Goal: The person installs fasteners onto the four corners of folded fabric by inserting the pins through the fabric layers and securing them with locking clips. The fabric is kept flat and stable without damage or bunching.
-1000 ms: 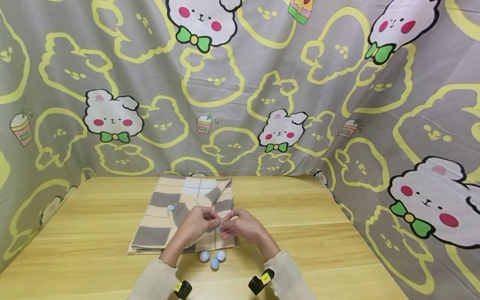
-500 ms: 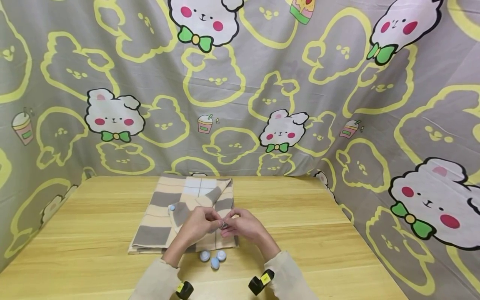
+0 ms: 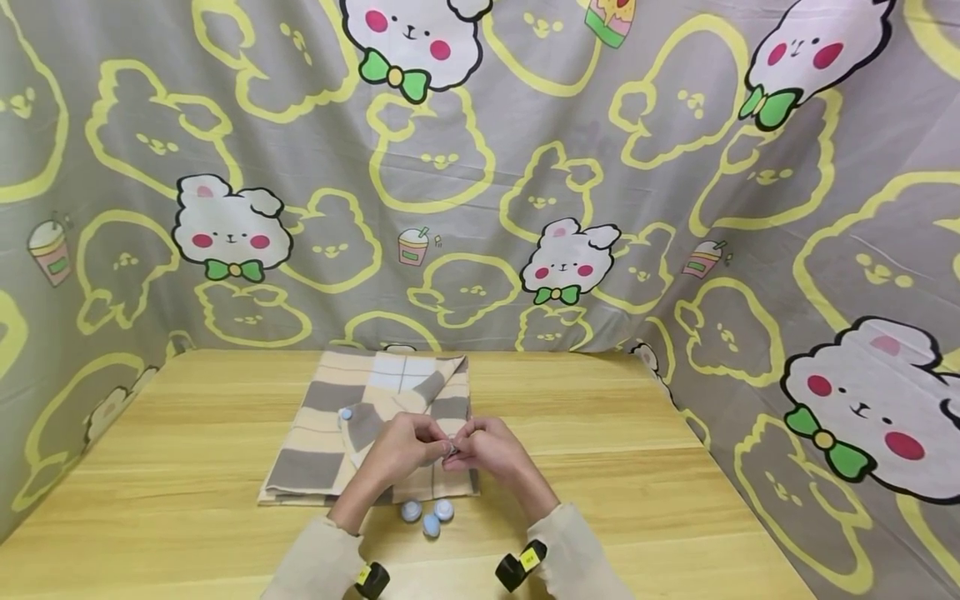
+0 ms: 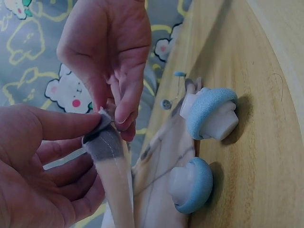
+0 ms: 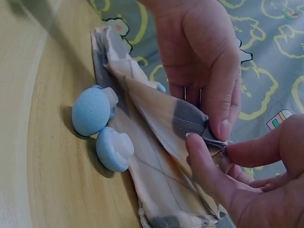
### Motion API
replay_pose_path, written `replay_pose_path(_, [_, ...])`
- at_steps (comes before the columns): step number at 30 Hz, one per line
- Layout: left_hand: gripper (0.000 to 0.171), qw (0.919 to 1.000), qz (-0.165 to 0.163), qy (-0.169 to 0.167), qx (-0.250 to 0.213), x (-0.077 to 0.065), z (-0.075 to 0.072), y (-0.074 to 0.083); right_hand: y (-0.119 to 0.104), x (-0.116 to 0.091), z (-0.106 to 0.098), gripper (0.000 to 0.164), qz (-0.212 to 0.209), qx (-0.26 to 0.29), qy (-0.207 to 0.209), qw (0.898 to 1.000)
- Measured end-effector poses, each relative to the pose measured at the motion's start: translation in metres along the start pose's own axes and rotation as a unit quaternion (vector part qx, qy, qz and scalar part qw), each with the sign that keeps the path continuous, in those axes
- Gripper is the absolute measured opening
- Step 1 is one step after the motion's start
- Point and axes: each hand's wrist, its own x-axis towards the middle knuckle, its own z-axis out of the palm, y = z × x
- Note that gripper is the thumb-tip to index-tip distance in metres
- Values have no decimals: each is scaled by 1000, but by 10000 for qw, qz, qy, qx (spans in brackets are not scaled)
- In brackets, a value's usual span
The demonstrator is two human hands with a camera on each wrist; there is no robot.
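Observation:
A folded plaid blanket point(image 3: 303, 471) in beige, grey and white lies on the table. My left hand point(image 3: 408, 447) and right hand point(image 3: 489, 446) meet above its right front part. Between thumbs and fingers they pinch a raised grey corner point(image 4: 105, 142) of the blanket, with stitching along its edge. In the right wrist view, my right hand point(image 5: 259, 173) grips the tip of that corner, fingertips close to the left hand's. Whether anything small is tucked inside the corner is hidden. Mushroom-shaped fasteners point(image 3: 431, 525) with light blue fabric caps and white plastic bases lie before the blanket.
Another blue-capped piece point(image 3: 347, 413) sits on a folded-over flap at the blanket's left. A light wooden table point(image 3: 600, 467) carries everything. Behind and to the sides hangs a grey curtain point(image 3: 465, 192) printed with bunnies. Black wrist cameras point(image 3: 521, 567) are strapped at both sleeves.
Both hands keep pinching the blanket corner and shift very slightly to the right, their fingertips closing nearer together. The fasteners and the rest of the blanket stay put.

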Motion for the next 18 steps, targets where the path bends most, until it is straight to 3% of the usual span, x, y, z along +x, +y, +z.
replay_pose_path(18, [9, 9996, 72, 104, 246, 1, 0, -1, 1, 1, 6, 16, 103, 256, 449, 9986])
